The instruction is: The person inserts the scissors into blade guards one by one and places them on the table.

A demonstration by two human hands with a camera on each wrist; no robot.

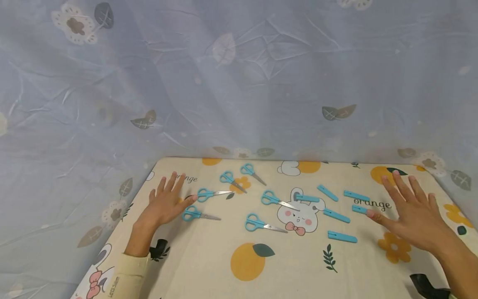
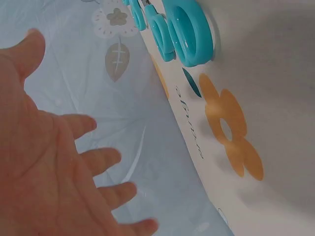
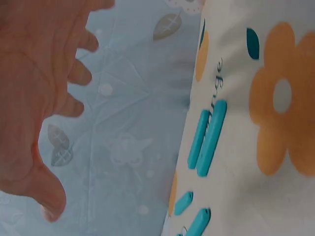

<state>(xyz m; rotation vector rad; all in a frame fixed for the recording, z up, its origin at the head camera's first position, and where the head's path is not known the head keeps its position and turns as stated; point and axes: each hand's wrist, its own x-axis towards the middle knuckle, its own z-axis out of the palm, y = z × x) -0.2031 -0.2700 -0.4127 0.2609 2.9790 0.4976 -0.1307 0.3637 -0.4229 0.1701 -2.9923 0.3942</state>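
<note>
Scissors lie on a cream printed cloth, a grey-blue floral curtain behind: six pairs, nearer the left hand, and six caps, nearer the right hand. Both hands' fingers are spread straight.

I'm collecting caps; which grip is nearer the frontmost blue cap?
Right. The right grip is just right of the blue cap; the left grip is far left, beyond the scissors.
</note>
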